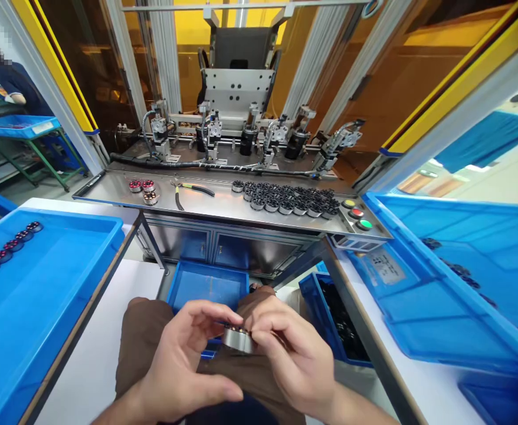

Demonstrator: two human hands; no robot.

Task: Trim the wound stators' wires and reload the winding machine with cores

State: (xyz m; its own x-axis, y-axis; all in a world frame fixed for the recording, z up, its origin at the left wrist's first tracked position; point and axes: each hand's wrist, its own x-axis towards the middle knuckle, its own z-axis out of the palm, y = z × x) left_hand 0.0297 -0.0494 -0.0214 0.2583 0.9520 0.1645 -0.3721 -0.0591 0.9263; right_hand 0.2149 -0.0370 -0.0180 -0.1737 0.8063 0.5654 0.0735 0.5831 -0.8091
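Handling one silver-rimmed round part (238, 341), held over the lap, near side of the steel ledge (223, 210). Right hand (297, 348) has thumb and forefinger pinched on its right edge; left hand (179, 360) has fingers at its top, thumb clear, so can't tell how much that hand grips. Step looks like fingertip work at the rim; next move calls for a steady part and light fingers. Containers: left blue tray (86, 248) has a row of round parts (1, 256) on its left side; right blue bin (418, 321) has dark parts (462, 276); blue crate (305, 289) below right holds black pieces (341, 313), type unclear.
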